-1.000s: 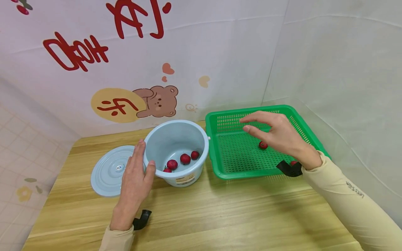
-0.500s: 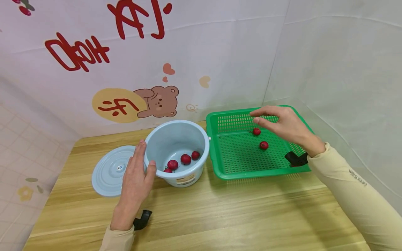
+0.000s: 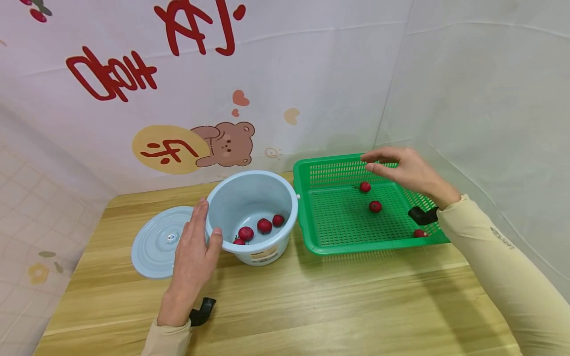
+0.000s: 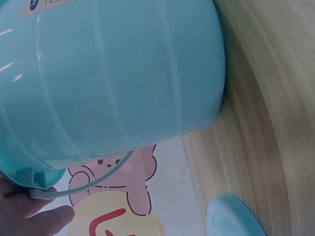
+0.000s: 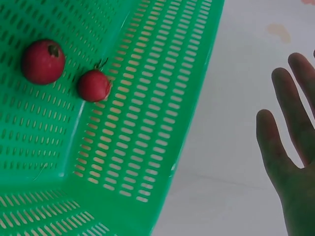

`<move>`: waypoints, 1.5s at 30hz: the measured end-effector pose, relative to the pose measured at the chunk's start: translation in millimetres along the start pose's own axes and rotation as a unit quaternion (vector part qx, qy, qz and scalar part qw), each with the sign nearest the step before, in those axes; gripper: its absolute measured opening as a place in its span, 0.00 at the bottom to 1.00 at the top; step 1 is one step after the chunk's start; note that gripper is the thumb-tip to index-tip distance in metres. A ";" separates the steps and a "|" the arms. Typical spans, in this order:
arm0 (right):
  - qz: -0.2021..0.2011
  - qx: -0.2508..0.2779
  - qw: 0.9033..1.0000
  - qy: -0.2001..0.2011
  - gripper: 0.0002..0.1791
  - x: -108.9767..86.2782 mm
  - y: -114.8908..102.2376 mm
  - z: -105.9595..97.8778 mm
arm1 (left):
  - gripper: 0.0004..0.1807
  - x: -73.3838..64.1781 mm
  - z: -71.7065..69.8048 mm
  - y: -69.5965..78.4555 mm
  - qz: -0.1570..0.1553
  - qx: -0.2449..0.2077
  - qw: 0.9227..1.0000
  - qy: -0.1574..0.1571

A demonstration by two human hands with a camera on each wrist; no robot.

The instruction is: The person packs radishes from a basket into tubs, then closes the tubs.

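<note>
My left hand lies with straight fingers against the left rim of a light blue bucket. In the left wrist view, its fingertips are right at the bucket's handle joint. Several round red radishes lie on the bucket floor. Over the back right of a green plastic basket hovers my right hand, fingers loosely bent and holding nothing. Below it in the basket are three radishes: one near the back, one mid-floor, and one in the front right corner.
A round blue lid lies on the wooden table left of the bucket, partly behind my left hand. The basket stands close against the bucket's right side. A printed white cloth hangs behind the table.
My right hand has drawn up and to the right over the basket, uncovering the back radish and the one in the front corner. The left hand stays at the bucket rim.
</note>
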State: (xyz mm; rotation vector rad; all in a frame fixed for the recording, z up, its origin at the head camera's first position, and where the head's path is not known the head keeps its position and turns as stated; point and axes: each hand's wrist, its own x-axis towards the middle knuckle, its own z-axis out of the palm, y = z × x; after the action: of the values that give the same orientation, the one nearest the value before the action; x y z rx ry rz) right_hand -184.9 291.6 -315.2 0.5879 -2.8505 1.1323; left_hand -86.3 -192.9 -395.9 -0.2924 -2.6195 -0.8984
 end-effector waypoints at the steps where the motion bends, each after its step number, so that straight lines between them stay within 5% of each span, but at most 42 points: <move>1: 0.005 0.004 1.000 -0.007 0.19 1.1 1.9 -0.8 | 0.34 0.0 -0.1 0.0 0.000 -0.001 1.000 0.000; 23: 0.102 0.036 0.988 -0.111 0.29 22.1 54.4 4.8 | 0.34 -0.5 0.9 0.3 0.000 0.004 1.000 0.002; 45: 0.095 0.046 0.976 -0.188 0.27 30.1 93.8 20.7 | 0.35 -1.5 2.8 -0.4 0.011 0.008 1.000 0.011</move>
State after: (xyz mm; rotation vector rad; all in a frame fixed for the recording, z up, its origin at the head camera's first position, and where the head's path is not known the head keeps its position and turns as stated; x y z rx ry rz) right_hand -243.3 330.2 -387.6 0.6004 -3.2488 1.3147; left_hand -85.8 -191.5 -398.8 -0.3044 -2.5980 -0.8694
